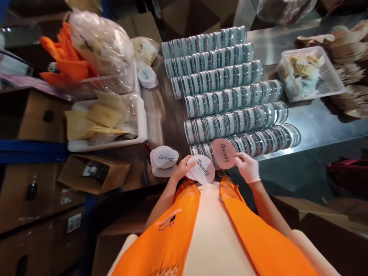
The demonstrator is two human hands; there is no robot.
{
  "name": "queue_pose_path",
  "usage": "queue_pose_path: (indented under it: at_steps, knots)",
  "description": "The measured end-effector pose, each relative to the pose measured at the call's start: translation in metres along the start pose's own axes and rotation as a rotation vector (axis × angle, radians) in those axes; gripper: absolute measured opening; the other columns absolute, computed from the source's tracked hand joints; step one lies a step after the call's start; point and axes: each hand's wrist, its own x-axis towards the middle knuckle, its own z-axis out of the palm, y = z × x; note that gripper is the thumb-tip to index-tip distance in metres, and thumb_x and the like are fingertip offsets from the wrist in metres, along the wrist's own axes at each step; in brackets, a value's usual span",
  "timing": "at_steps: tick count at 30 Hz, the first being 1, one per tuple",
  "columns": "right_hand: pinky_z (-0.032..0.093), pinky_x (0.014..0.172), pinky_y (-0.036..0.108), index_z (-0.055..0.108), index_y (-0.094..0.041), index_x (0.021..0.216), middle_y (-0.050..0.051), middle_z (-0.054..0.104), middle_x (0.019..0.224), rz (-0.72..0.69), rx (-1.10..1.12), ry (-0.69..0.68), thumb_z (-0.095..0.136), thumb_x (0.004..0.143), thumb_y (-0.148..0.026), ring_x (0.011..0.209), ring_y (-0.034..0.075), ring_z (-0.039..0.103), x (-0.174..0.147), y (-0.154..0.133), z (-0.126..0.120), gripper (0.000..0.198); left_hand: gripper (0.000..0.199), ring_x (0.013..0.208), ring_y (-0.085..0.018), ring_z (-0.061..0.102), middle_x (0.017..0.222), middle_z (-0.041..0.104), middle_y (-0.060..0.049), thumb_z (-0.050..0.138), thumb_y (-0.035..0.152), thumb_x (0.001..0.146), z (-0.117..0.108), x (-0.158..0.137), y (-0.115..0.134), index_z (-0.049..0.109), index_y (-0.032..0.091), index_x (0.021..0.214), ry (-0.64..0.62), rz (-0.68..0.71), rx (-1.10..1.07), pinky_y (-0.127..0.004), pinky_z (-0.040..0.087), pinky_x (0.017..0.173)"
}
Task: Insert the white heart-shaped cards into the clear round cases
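Note:
My left hand (pixel 183 168) is bare and closed on a small stack of round white cards (pixel 202 170) printed "beauty", held close to my body. In my right hand (pixel 247 167), which wears a white glove, a single round card (pixel 223 154) is pinched by its edge; it looks pinkish and bears the same print. That card hangs in front of the nearest row of clear round containers (pixel 258 140). Several such rows lie side by side across the metal table. Left of my left hand, a pile of round cards (pixel 164 158) rests near the table edge.
A white basket (pixel 327 76) with small packets stands at the right, beside stacked brownish pieces (pixel 349 50). To the left are a white tray (pixel 142 122) of yellowish envelopes, an orange cloth (pixel 67 65), a plastic bag (pixel 103 46) and cardboard boxes (pixel 94 168). More round cards (pixel 147 76) lie farther back.

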Motion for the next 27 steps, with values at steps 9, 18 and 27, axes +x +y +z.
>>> queue_pose_path:
  at_steps: [9,18,27]
  knots:
    - [0.037,0.063,0.028,0.073,-0.019,0.088,0.01,0.076,0.086,-0.065,-0.57,-0.173,0.053,0.089,-0.027,0.076,0.021,0.067,-0.008,-0.049,-0.019,0.021,0.05,0.08,-0.019,0.065,0.093,0.073,-0.006,0.082,0.056,0.073,-0.007,0.014,-0.01,0.067,0.016,0.101,0.242,0.108,-0.071,-0.028,0.051,0.075]
    - [0.043,0.074,0.031,0.074,-0.016,0.1,0.017,0.077,0.099,-0.011,-0.619,-0.273,0.052,0.092,-0.023,0.091,0.027,0.072,0.022,-0.089,-0.005,0.024,0.051,0.078,-0.017,0.064,0.09,0.072,-0.004,0.082,0.056,0.073,-0.008,0.021,-0.016,0.065,0.017,0.101,0.233,0.089,-0.084,-0.026,0.051,0.073]
    - [0.045,0.075,0.028,0.072,-0.016,0.103,0.014,0.076,0.101,-0.095,-0.71,-0.364,0.048,0.095,-0.025,0.094,0.025,0.072,0.01,-0.087,-0.002,0.026,0.052,0.078,-0.017,0.065,0.092,0.073,-0.005,0.081,0.057,0.075,-0.011,0.022,-0.02,0.064,0.017,0.104,0.19,0.072,-0.113,-0.026,0.052,0.071]
